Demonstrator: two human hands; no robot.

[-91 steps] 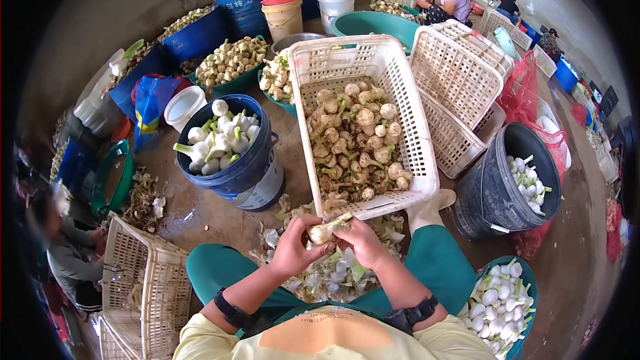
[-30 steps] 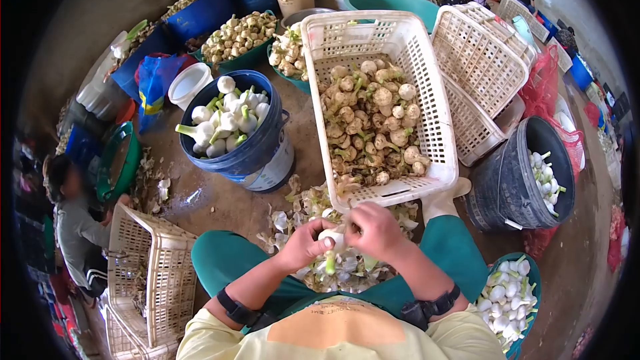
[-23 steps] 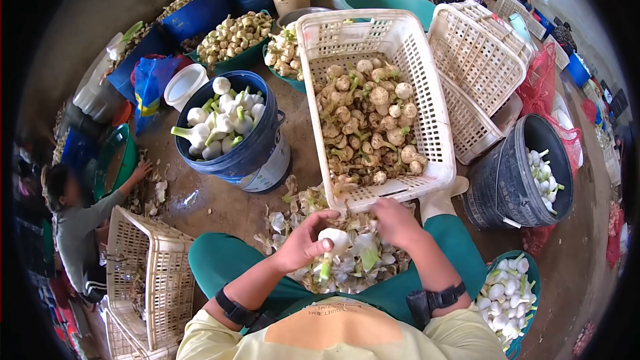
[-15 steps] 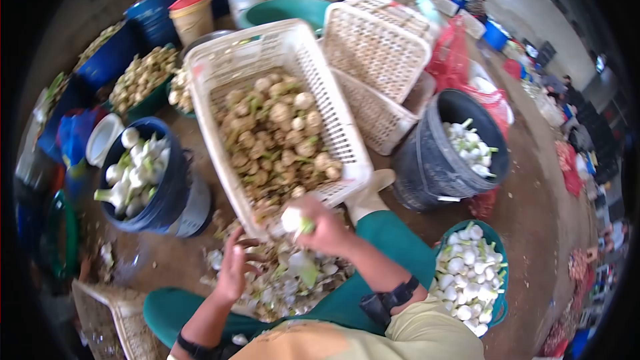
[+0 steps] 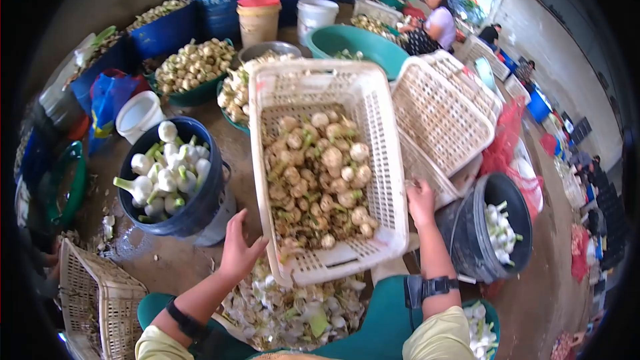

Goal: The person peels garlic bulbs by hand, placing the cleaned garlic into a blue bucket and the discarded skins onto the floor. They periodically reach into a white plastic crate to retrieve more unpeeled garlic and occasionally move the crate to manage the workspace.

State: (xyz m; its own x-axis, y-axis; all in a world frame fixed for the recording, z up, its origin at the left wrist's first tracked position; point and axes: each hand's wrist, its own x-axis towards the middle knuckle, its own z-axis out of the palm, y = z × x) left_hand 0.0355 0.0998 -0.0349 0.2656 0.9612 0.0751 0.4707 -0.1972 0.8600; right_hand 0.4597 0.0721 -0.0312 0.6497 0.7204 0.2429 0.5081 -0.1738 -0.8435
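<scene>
A white plastic crate [image 5: 270,180] stands tilted toward me, partly filled with unpeeled garlic bulbs [image 5: 320,167] and their dry scraps. My left hand [image 5: 241,247] is beside its lower left corner, fingers spread and thumb toward the wall, holding nothing. On the other side, my right hand [image 5: 421,201] has its fingertips right at the right rim, fingers loosely extended, no bulb showing in it. Peeled white garlic bulbs with green stems [image 5: 170,173] fill a blue bucket [image 5: 160,229] at left. More peeled bulbs [image 5: 500,230] lie in a black bucket [image 5: 463,233] at right.
Garlic skins [image 5: 293,313] are heaped between my legs. Stacked white crates [image 5: 443,113] stand right of the main crate, another crate [image 5: 100,293] at lower left. Behind are a green basin [image 5: 360,43], a white pail [image 5: 317,19] and blue tubs of garlic. A person [image 5: 437,23] sits farther back.
The peeled bulb has left my right hand, which moved right to the crate's side. My left hand stays open by the crate's left corner. The view has lifted, showing more of the background.
</scene>
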